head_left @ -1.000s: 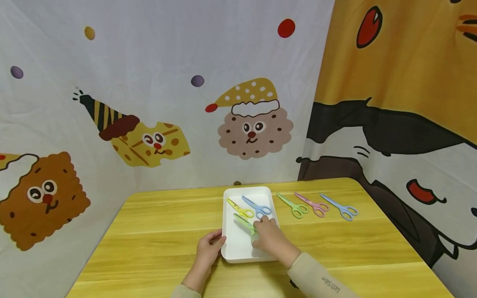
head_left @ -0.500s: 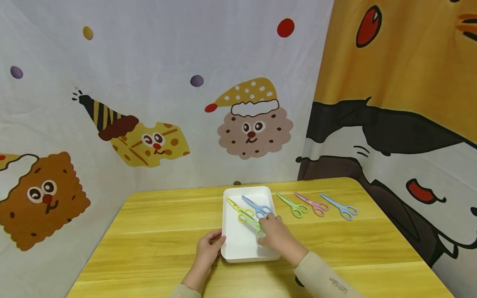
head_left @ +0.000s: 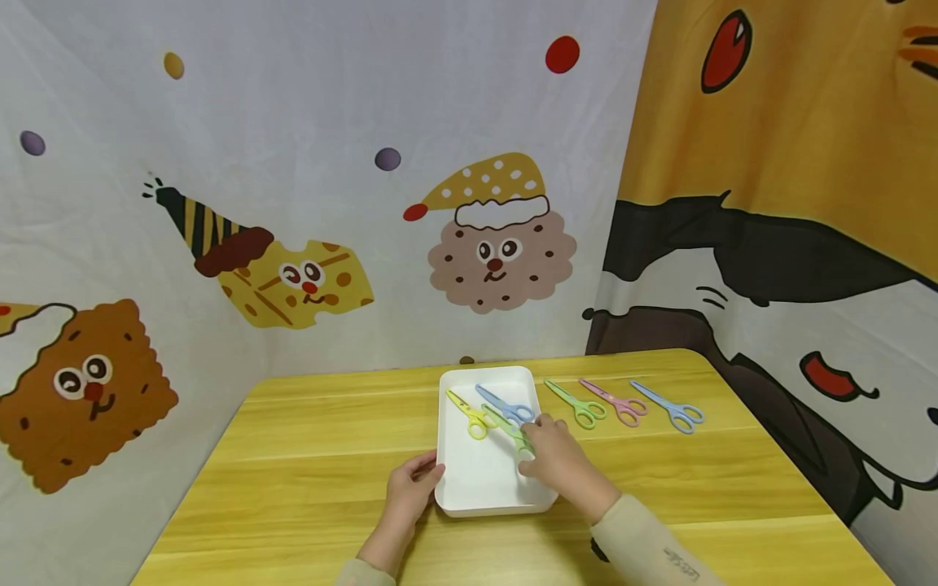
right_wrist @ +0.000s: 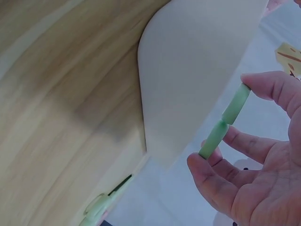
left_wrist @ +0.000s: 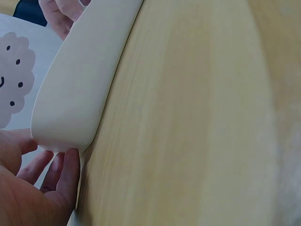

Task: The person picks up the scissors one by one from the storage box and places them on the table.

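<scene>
A person's right hand [head_left: 560,456] is pinching a pair of light green scissors [head_left: 504,422] by the handles, the thumb pressing one edge of the loops and fingertips the opposite edge, as the right-wrist view is showing. The handles are sitting right within the grip, while the blades are reaching out past the fingers, pointing forward and to the left over a white tray [head_left: 476,484]. The blade end is hanging close to the handles of two other pairs; whether it is touching either one, the pictures are not making clear.

The left hand [head_left: 410,488] is holding the near left part of the tray, its thumb meeting the rim and its fingers bending against the outer wall below.

Inside the tray, yellow scissors [head_left: 463,403] are lying toward the left wall, and short blue scissors [head_left: 500,400] are lying beside them, both with handles turned toward the person. Just right of the tray, three more pairs are lying in a row on the wood-grain table [head_left: 293,464]: green-handled scissors [head_left: 570,396] nearest the tray, pink scissors [head_left: 611,398] in the middle and long blue scissors [head_left: 657,400] farthest out.

Behind the table, a pale cloth backdrop [head_left: 293,122] is displaying cartoon figures in party hats.
</scene>
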`<control>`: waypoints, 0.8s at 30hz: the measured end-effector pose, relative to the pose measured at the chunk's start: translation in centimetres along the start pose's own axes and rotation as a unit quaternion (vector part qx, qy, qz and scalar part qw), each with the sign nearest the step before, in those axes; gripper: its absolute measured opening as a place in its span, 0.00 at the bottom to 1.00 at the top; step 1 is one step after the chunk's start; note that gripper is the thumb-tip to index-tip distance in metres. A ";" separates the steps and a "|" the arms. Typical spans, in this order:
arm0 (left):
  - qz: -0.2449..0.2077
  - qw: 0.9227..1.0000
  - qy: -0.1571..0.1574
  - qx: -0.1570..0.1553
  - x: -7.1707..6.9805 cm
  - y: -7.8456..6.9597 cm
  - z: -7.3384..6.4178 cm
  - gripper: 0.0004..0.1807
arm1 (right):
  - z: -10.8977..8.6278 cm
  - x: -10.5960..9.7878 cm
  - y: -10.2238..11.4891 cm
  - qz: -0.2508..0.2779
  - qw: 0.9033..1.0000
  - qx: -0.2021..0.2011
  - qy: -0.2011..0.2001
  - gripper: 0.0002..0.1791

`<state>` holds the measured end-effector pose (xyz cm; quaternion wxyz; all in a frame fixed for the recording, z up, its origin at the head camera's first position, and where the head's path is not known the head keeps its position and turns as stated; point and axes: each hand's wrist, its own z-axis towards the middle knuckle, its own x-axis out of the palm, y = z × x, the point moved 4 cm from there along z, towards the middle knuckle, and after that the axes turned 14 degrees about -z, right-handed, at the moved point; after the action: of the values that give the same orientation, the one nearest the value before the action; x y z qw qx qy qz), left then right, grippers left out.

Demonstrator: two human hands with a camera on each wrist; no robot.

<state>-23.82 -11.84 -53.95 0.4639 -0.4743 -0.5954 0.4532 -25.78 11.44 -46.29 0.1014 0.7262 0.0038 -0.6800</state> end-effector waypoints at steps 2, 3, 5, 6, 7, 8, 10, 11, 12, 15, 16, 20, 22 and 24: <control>0.000 1.000 -0.002 -0.002 0.0 0.0 0.0 0.23 | -0.1 -0.1 -0.3 -0.002 1.000 0.001 -0.003 0.34; 0.001 1.000 -0.001 -0.002 0.0 0.0 0.0 0.23 | -0.1 -0.2 -0.5 0.000 1.000 0.002 -0.004 0.34; 0.003 1.000 -0.002 -0.001 0.0 0.1 0.1 0.23 | -0.2 -0.3 -0.9 0.001 1.000 0.003 -0.007 0.34; 0.004 1.000 -0.001 -0.001 0.0 0.1 0.1 0.23 | -0.3 -0.3 -1.1 0.001 1.000 0.004 -0.008 0.34; 0.005 1.000 -0.001 0.000 -0.1 0.1 0.1 0.22 | -0.3 -0.3 -1.3 0.003 1.000 0.003 -0.010 0.34; 0.006 1.000 -0.001 0.001 -0.1 0.2 0.1 0.22 | -0.3 -0.3 -1.5 0.004 1.000 0.004 -0.012 0.34; 0.003 1.000 0.002 0.000 -0.1 0.1 0.1 0.22 | -0.4 -0.4 -1.9 0.004 1.000 0.005 -0.014 0.34; 0.003 1.000 0.003 -0.001 0.0 0.0 0.0 0.22 | -0.4 -0.4 -2.1 0.006 1.000 0.006 -0.014 0.34; 0.002 1.000 0.005 -0.002 0.1 -0.3 -0.2 0.22 | -0.4 -0.4 -2.3 0.005 1.000 0.006 -0.015 0.34; -0.003 1.000 0.009 -0.001 0.2 -0.8 -0.5 0.22 | -0.4 -0.4 -2.7 0.008 1.000 0.009 -0.015 0.35; -0.002 1.000 0.008 -0.002 0.2 -0.7 -0.5 0.22 | -0.5 -0.4 -2.8 0.009 1.000 0.010 -0.014 0.35; -0.001 1.000 0.002 0.000 0.0 0.1 0.1 0.22 | -0.5 -0.5 -3.2 0.009 1.000 0.014 -0.016 0.35; 0.000 1.000 -0.002 -0.001 0.0 0.1 0.1 0.22 | -0.6 -0.6 -3.5 0.011 1.000 0.013 -0.019 0.35; 0.002 1.000 -0.002 0.001 0.0 0.1 0.1 0.22 | -0.7 -0.7 -3.7 0.008 1.000 0.015 -0.020 0.35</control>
<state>-23.88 -11.79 -54.03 0.4623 -0.4743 -0.5947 0.4557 -25.64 15.31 -46.11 0.0964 0.7137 -0.0140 -0.6937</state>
